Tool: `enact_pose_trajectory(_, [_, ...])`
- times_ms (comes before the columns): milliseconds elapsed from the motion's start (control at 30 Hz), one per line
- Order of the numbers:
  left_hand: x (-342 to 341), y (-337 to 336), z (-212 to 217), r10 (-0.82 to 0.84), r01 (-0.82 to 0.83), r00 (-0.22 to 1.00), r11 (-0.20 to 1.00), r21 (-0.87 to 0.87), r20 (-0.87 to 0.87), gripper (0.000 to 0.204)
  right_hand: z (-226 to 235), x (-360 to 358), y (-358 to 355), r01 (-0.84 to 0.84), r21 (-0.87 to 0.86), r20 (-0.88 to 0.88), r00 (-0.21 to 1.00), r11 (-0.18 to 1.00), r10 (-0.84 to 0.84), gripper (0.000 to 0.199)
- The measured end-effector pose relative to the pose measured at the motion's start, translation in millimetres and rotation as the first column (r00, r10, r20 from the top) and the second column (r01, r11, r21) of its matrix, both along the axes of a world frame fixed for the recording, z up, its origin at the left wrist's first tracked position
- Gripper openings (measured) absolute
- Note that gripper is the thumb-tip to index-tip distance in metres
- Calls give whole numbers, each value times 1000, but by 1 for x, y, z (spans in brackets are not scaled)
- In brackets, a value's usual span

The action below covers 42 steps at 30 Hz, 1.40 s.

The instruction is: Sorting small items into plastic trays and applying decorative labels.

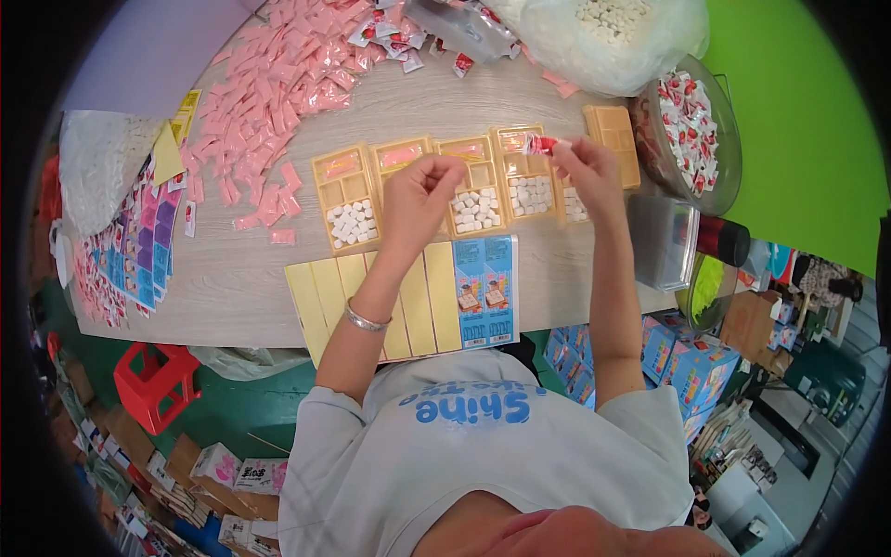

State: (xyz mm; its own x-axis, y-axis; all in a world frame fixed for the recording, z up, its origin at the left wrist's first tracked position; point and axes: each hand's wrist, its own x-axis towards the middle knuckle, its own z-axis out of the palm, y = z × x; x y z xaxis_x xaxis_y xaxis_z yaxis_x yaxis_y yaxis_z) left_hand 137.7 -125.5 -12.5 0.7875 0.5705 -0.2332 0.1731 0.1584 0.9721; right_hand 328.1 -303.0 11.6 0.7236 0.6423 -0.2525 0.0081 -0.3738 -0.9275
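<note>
My right hand (594, 176) pinches a small red-and-white sachet (538, 145) between thumb and fingertips. It is above the upper part of a tan compartment tray (517, 137) with white cube-like pieces (530, 196) in its lower section. My left hand (422, 200), its fingers curled together, is over the middle of the tray row; whatever its fingertips hold, if anything, is hidden. Several such trays stand side by side. The leftmost tray (355, 191) has a pink packet (342, 163) at its top and white pieces below. My right hand partly covers another tray.
A heap of pink packets (269, 93) spreads across the back left. At right stand stacked tan trays (613, 139), a clear bowl of red-and-white sachets (729, 139) and a clear box (664, 241). Yellow-and-blue card strips (371, 297) lie at the near edge. A red stool (153, 385) is below left.
</note>
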Motion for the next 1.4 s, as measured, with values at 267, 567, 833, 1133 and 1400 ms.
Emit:
enact_pose_trajectory(267, [58, 49, -3, 18, -32, 999, 771, 637, 28, 17, -10, 12, 34, 113, -340, 751, 630, 934, 197, 18])
enact_pose_trajectory(567, [141, 63, -15, 262, 55, 927, 616, 786, -269, 30, -17, 25, 108, -9, -348, 773, 564, 938, 292, 22])
enact_pose_trajectory(833, [73, 46, 29, -148, 179, 983, 876, 447, -104, 25, 12, -3, 74, -84, 159, 50, 996, 984, 77, 28])
enact_pose_trajectory(1133, [38, 5, 25, -209, 225, 972, 961, -160, 112, 17, 7, -33, 14, -78, 283, -171, 977, 956, 130, 14])
enact_pose_trajectory(1400, [23, -12, 5, 121, -99, 985, 979, -176, 121, 9, 3, 38, -40, 75, 24, 155, 985, 997, -77, 13])
